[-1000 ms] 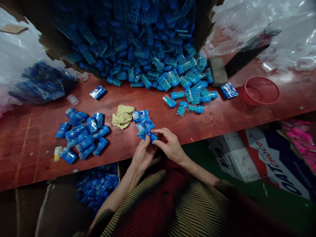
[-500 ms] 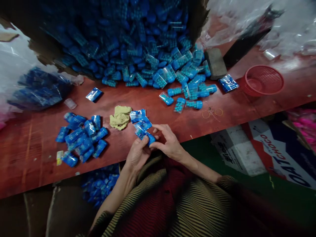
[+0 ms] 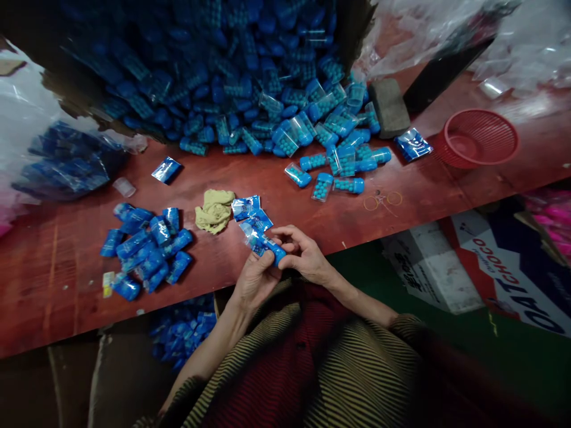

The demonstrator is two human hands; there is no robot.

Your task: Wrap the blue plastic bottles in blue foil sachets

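Observation:
My left hand (image 3: 254,278) pinches a small blue-capped bottle (image 3: 277,252) of candy balls between thumb and fingers, at the table's front edge. Blue printed film lies over or around the bottle's far end; I cannot tell which. My right hand (image 3: 308,259) closes on the capped end, its thumb and fingertips against it. Just beyond are flat blue printed sleeves (image 3: 256,222), partly overlapping. A crumpled yellow-green cloth (image 3: 214,211) lies left of them. Further left is a pile of bottles in blue sleeves (image 3: 149,252).
Clear bottles with turquoise balls (image 3: 292,135) spill from a torn carton at the back. A grey block (image 3: 389,108), a sleeve stack (image 3: 413,144) and a red basket (image 3: 480,138) stand right. Below the red table's edge are a blue-filled container (image 3: 185,336) and printed cartons (image 3: 499,270).
The bottle and both hands have shifted slightly right, and the bottle is turned a little. The right fingers have closed in around its end. The view has moved slightly.

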